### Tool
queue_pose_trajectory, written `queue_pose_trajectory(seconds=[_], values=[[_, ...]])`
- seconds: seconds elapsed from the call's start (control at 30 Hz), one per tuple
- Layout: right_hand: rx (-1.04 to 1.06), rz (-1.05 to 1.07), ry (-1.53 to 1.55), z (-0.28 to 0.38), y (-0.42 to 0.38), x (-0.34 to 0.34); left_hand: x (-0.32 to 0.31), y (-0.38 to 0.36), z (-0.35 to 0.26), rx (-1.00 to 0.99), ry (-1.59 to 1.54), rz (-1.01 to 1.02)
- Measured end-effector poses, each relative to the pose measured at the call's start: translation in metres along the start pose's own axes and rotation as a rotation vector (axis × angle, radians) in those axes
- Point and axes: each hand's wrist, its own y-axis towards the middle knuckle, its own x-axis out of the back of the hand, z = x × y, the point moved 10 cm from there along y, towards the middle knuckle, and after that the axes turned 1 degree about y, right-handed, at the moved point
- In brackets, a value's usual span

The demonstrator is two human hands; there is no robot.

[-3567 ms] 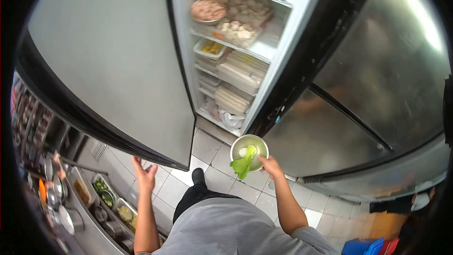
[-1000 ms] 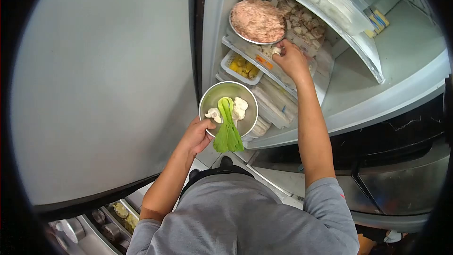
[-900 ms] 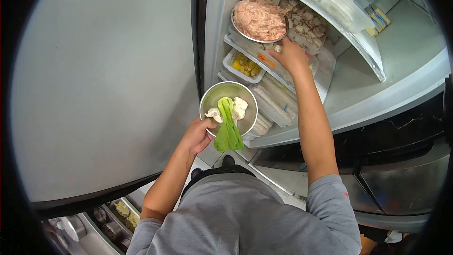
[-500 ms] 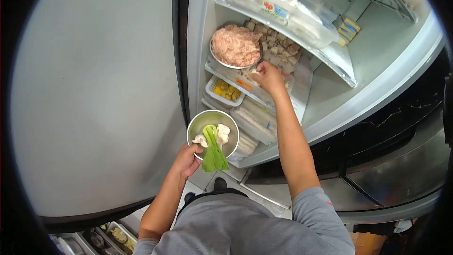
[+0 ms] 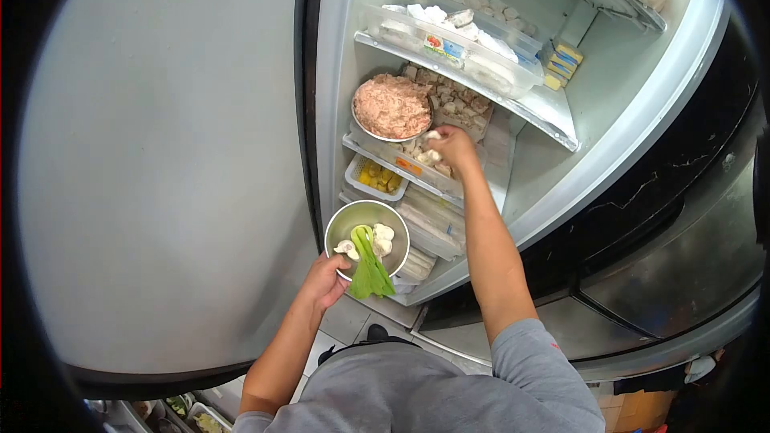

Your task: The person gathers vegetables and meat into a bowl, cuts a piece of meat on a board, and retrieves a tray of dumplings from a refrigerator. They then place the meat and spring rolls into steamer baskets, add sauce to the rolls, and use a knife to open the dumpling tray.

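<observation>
Two bare hands at an open fridge: one picks out a white piece, the other holds a bowl.
The right hand [image 5: 459,152] has its fingers nearly closed, pinching a small white piece [image 5: 434,135] above a clear container [image 5: 425,173] of similar pieces. The left hand [image 5: 323,281] grips the rim of a metal bowl [image 5: 338,228], partly filled with a leafy green stalk [image 5: 370,274] and white chunks [image 5: 383,239]; the pinched piece is outside it. Beside the right hand is pink minced meat [image 5: 393,107]. Shelves hold more containers; a grey door [image 5: 176,152] stands left, tiled floor [image 5: 345,322] below.
</observation>
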Motion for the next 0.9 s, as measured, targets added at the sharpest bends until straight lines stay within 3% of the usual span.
queue_pose_trajectory(seconds=[0.13, 0.23, 0.37, 0.5, 0.63, 0.7, 0.77, 0.87, 0.9], values=[[-0.099, -0.048, 0.071, 0.012, -0.018, 0.035, -0.003, 0.007, -0.009, -0.008, 0.041, -0.021], [-0.134, 0.110, 0.306, 0.028, -0.066, 0.016, 0.000, 0.011, -0.007, -0.014, 0.047, -0.039], [0.008, 0.400, 0.123, 0.031, -0.136, -0.072, 0.024, 0.006, 0.014, 0.051, 0.104, -0.098], [0.307, 0.542, -0.175, -0.010, -0.186, -0.172, 0.068, -0.006, 0.054, 0.122, 0.030, -0.174], [0.352, 0.443, -0.003, -0.013, -0.194, -0.185, 0.119, -0.024, 0.075, 0.070, 0.042, -0.336], [0.171, 0.383, 0.001, -0.051, -0.180, -0.190, 0.140, -0.033, 0.083, 0.071, 0.018, -0.351], [0.187, 0.414, -0.067, -0.081, -0.175, -0.208, 0.149, -0.056, 0.072, 0.031, 0.061, -0.501], [0.173, 0.315, -0.022, -0.096, -0.150, -0.205, 0.179, -0.073, 0.081, 0.004, 0.017, -0.529], [-0.116, 0.211, 0.379, -0.114, -0.132, -0.195, 0.182, -0.080, 0.083, -0.014, -0.009, -0.547]])
